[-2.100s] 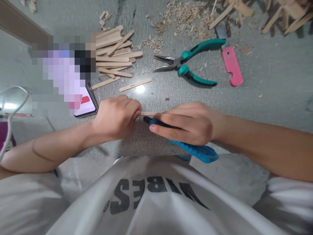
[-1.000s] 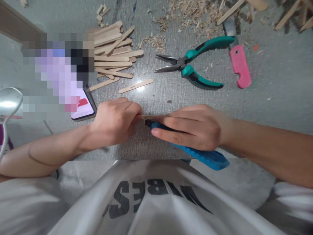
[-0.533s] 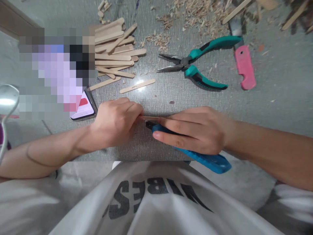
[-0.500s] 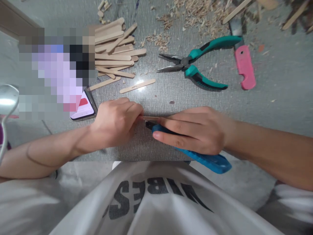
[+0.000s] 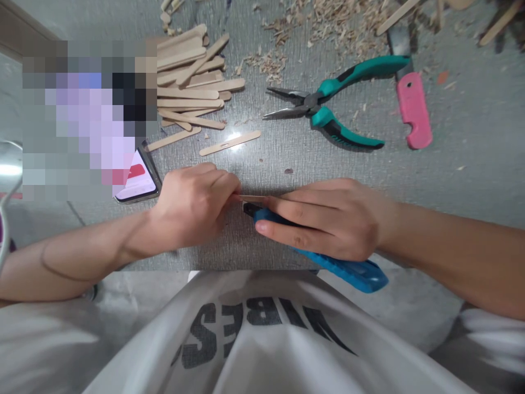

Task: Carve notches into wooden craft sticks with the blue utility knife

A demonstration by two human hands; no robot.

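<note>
Between my two hands a thin wooden craft stick (image 5: 253,198) is seen nearly edge-on. My left hand (image 5: 194,205) is closed, pinching the stick's left end. My right hand (image 5: 328,219) is wrapped around a blue utility knife (image 5: 348,271), whose dark tip lies just below the stick. Fingers of the right hand also touch the stick's right end. Whether the blade meets the wood cannot be made out. Just beyond the hands, a loose craft stick (image 5: 230,143) with a small slot lies on the grey table (image 5: 241,246).
A pile of craft sticks (image 5: 192,93) lies at back left, near a phone (image 5: 137,178) beside my left hand. Green-handled pliers (image 5: 311,103) rest beyond my right hand, close to a pink-handled knife (image 5: 414,109). Wood shavings (image 5: 336,24) are strewn at the back.
The view has shifted very slightly. My hands, the stick and the blue knife keep almost the same positions.
</note>
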